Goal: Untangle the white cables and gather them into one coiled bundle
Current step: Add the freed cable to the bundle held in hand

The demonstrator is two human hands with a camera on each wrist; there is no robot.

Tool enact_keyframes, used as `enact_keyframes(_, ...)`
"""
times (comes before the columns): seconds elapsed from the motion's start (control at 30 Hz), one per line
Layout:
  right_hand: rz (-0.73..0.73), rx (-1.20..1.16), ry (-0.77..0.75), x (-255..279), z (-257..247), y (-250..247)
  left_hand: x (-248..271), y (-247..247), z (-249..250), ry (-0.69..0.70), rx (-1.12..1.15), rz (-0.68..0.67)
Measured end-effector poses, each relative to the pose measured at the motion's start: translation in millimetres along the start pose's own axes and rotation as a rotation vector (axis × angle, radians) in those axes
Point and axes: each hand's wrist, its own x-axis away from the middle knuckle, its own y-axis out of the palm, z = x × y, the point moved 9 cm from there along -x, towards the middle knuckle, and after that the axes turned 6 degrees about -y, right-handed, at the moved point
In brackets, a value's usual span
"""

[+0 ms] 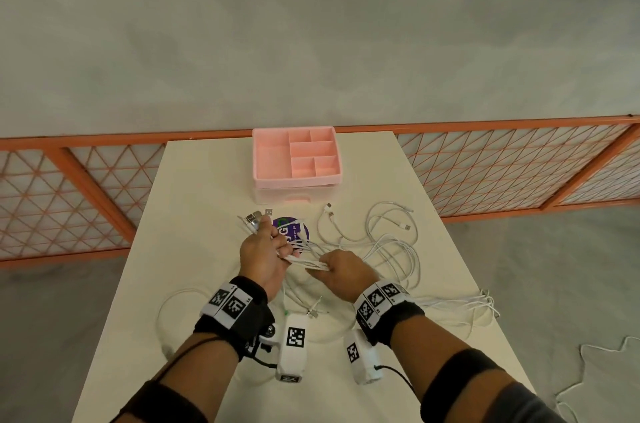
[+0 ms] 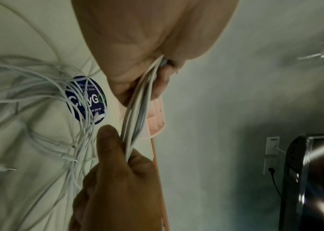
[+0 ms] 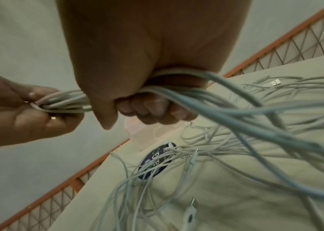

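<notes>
Cables (image 1: pixel 388 249): white, several strands pulled straight between my two fists, the rest trailing loose over the table (image 1: pixel 194 249) beyond my right fingers.
Left hand (image 1: pixel 263 249): fingers curled tight round the plug ends, so I judge they stay level and none slips back into the tangle.
Right hand (image 1: pixel 341 272): closed round the same strands just beside the left, placed to slide along and comb them out.
Sticker (image 2: pixel 86 100): round, blue, under the loose strands past my knuckles.
Tray (image 1: pixel 298 156): pink, well beyond my fingertips.
</notes>
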Motion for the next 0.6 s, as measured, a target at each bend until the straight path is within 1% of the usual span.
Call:
enact_keyframes(0.07,0.001,0.099,0.042,-5,9,2,2,2,4,0.037,0.006,0.007)
enact_keyframes(0.23,0.003,0.132,0.135,8,51,-5,-2,-5,22,0.054,0.075,-0.008)
enact_keyframes(0.33,-0.029,0.187,0.226,25,102,-21,-4,-17,37,0.071,0.118,0.007)
enact_keyframes(0.43,-0.031,0.305,0.378,52,167,-58,-7,-35,53,0.084,0.148,0.045)
enact_keyframes(0.5,0.036,0.358,0.509,77,206,-96,-9,-43,57,0.079,0.159,0.053)
enact_keyframes(0.53,0.094,0.402,0.568,90,219,-118,-9,-44,56,0.071,0.155,0.051)
enact_keyframes(0.6,0.289,0.484,0.634,110,229,-160,-9,-38,45,0.049,0.125,0.045)
